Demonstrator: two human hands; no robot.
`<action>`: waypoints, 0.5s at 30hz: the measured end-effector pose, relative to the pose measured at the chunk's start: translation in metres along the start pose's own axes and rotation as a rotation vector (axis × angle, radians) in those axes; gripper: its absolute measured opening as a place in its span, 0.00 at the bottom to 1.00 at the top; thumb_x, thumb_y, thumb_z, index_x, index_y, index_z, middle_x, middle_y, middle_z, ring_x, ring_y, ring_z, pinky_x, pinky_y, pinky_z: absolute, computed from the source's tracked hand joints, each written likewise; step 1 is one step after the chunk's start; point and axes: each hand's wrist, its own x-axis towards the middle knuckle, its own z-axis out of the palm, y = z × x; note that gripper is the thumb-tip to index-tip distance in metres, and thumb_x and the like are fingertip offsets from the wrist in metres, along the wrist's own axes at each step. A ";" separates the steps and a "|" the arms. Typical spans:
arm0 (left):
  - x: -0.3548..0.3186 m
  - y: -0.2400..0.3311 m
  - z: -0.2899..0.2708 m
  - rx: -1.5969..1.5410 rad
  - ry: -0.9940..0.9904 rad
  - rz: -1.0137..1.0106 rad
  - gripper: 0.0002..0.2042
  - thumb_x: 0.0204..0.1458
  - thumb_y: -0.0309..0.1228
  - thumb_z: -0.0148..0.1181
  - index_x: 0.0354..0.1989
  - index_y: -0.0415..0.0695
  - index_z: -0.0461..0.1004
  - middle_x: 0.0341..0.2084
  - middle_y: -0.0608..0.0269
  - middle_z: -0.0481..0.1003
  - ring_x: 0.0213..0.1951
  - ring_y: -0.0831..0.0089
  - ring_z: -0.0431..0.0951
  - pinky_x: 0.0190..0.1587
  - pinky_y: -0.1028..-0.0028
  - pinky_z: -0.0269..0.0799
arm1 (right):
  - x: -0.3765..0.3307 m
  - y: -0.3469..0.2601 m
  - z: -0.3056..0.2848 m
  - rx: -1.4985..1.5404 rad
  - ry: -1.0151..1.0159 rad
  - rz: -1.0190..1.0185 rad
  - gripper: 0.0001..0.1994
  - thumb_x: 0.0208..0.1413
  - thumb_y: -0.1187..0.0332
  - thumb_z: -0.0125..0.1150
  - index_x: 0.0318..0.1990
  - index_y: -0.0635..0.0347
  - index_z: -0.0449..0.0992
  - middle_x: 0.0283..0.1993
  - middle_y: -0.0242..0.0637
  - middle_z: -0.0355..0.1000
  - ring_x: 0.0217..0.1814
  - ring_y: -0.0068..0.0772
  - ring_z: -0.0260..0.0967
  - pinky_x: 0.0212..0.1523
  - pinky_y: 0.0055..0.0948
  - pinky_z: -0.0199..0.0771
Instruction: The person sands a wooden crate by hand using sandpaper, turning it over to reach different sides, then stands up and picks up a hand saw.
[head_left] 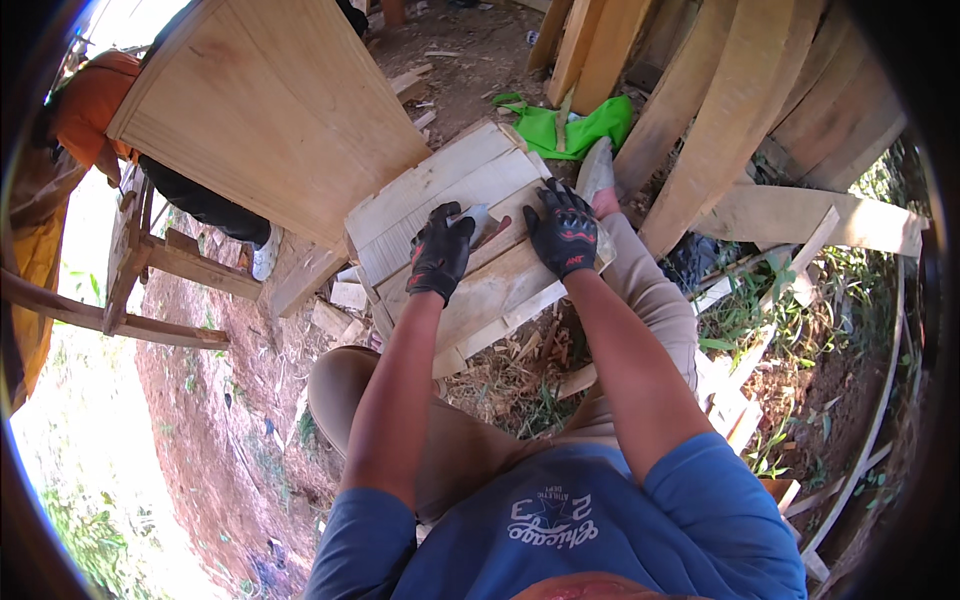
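Observation:
A slatted wooden crate-like piece [455,190], made of pale boards, stands in front of my knees. My left hand [440,250], in a black glove with red marks, rests on its top. Its fingers are closed on a small pale grey, flat piece [476,216] whose kind I cannot make out. Just right of that piece shows a dark reddish, narrow shape [493,233] on the boards; its kind is unclear. My right hand [563,230], gloved alike, lies with fingers apart on the right end of the boards and holds nothing.
A wide wooden panel [270,110] rises at the upper left, with a person in an orange top [92,105] behind it. A bright green cloth [575,128] lies beyond my right foot. Long planks [705,120] lean at the right. Wood scraps [335,320] litter the ground.

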 end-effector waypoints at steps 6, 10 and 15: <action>0.017 -0.039 0.003 -0.060 -0.014 0.157 0.24 0.59 0.47 0.61 0.61 0.49 0.75 0.55 0.48 0.79 0.60 0.51 0.77 0.63 0.57 0.70 | 0.005 0.007 0.014 0.033 0.119 -0.101 0.28 0.64 0.49 0.55 0.65 0.55 0.73 0.71 0.44 0.67 0.74 0.49 0.62 0.75 0.49 0.54; 0.013 -0.033 -0.007 -0.092 -0.008 0.032 0.24 0.57 0.43 0.62 0.60 0.45 0.76 0.54 0.46 0.80 0.58 0.51 0.78 0.61 0.59 0.71 | 0.000 0.004 0.012 0.020 0.075 -0.061 0.27 0.65 0.49 0.53 0.65 0.53 0.72 0.73 0.44 0.65 0.75 0.48 0.60 0.76 0.49 0.53; -0.003 -0.012 -0.012 -0.043 -0.043 0.058 0.25 0.58 0.43 0.60 0.61 0.44 0.75 0.56 0.46 0.78 0.59 0.51 0.78 0.62 0.59 0.70 | -0.004 0.007 -0.004 0.044 0.092 -0.015 0.22 0.64 0.52 0.56 0.59 0.53 0.78 0.71 0.41 0.68 0.74 0.47 0.62 0.75 0.45 0.56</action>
